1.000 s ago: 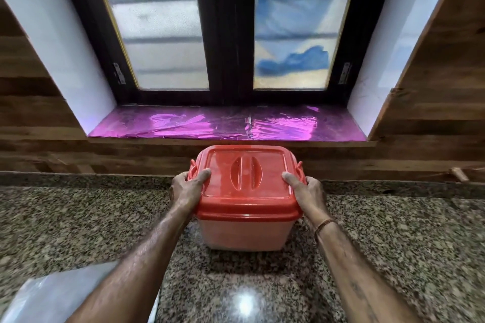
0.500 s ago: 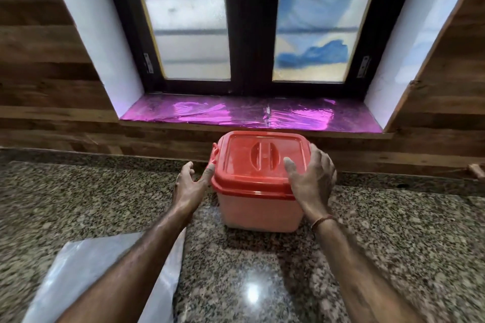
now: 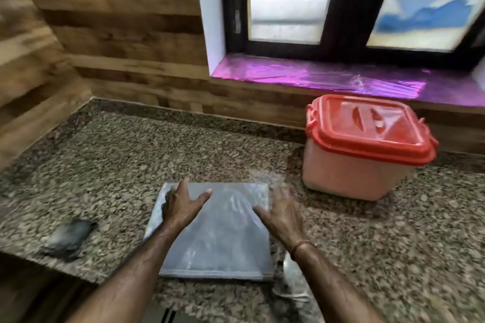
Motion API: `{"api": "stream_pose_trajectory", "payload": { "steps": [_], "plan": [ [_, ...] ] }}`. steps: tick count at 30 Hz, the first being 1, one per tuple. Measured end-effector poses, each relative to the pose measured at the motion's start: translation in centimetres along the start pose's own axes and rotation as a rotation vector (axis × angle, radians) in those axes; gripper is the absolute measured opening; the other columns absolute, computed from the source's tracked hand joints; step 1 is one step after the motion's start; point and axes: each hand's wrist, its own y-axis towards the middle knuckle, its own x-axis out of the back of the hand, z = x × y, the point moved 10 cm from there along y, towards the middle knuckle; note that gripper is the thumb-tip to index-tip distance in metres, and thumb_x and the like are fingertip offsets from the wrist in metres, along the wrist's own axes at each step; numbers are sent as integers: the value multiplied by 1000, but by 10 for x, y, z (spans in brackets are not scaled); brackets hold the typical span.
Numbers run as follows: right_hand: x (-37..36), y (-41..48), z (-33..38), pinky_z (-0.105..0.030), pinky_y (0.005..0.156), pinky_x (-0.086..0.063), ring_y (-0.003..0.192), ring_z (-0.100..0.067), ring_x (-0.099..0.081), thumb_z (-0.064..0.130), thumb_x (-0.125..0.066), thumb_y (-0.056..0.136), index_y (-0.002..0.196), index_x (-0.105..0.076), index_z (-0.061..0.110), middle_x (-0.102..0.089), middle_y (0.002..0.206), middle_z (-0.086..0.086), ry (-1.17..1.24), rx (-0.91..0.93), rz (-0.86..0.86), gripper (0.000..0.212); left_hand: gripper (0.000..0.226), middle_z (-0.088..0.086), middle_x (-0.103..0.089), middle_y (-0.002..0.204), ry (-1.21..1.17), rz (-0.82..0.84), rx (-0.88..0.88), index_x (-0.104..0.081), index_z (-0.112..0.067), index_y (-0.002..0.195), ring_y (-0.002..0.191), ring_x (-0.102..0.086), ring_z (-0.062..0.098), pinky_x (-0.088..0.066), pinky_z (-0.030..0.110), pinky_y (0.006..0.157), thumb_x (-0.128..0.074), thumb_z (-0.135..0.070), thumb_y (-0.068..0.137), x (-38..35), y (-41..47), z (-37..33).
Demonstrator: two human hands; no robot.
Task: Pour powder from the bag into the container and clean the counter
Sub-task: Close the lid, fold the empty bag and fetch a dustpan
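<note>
We see speckled stone counter, brown and grey. Flat clear plastic bag lies in middle, near front edge. Pink container stands right of bag, near back wall, red lid on. Small dark lump, too blurry to name, sits left by edge.

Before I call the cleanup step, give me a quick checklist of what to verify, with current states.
1. The red lid sits on the container: ok.
2. The plastic bag lies flat on the granite counter: ok.
3. The left hand and right hand rest on the bag: ok.
4. Bag emptied of powder: cannot tell.
5. A dark cloth is available: ok, at the counter's left edge.
6. Loose powder on the counter: cannot tell, blurred.
</note>
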Motion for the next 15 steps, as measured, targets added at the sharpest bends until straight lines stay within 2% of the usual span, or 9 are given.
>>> {"api": "stream_pose_trajectory", "payload": {
  "steps": [2, 4, 6, 9, 12, 15],
  "plan": [
    [-46, -12, -14, -43, 114, -38, 147, -34, -37, 56, -68, 88, 160, -30, 16, -34, 161, -13, 4, -173, 72, 91, 119, 12, -39, 160, 50, -25, 21, -38, -19, 155, 144, -39, 36, -39, 52, 113, -51, -93, 63, 16, 10, 40],
    [-68, -28, -31, -45, 109, -44, 139, -37, -44, 55, -71, 85, 152, -37, 13, -40, 153, -13, 8, -308, 72, 86, 115, 16, -37, 159, 79, -33, 75, -32, -18, 158, 143, -38, 39, -38, 51, 114, -62, -85, 69, 24, 15, 71],
    [-84, -40, -41, -45, 101, -50, 129, -37, -53, 54, -75, 80, 142, -47, 12, -49, 143, -12, 15, -416, 43, 80, 119, 19, -31, 161, 83, 39, 142, -20, -18, 162, 145, -35, 40, -36, 51, 116, -70, -78, 71, 17, 26, 111],
    [-88, -48, -54, -40, 91, -55, 116, -37, -64, 43, -82, 75, 130, -56, 11, -64, 130, -15, 103, -520, 9, 70, 132, 20, -34, 158, 37, 114, 176, -11, -25, 159, 139, -42, 41, -41, 54, 112, -72, -81, 56, -5, 45, 153],
    [-86, -41, -51, -43, 91, -58, 105, -32, -70, 31, -84, 78, 125, -64, 19, -73, 120, -9, 135, -540, -5, 53, 125, 19, -23, 160, 134, 96, 116, -7, -21, 161, 144, -31, 42, -33, 58, 116, -79, -66, 69, 10, 43, 133],
    [-75, -20, -39, -44, 92, -58, 106, -28, -70, 28, -82, 80, 127, -64, 27, -74, 120, 0, 97, -479, -24, 50, 116, 18, -22, 163, 291, 115, -88, -9, -16, 163, 148, -23, 38, -24, 55, 119, -76, -61, 79, 16, 52, 91]
  ]
}}
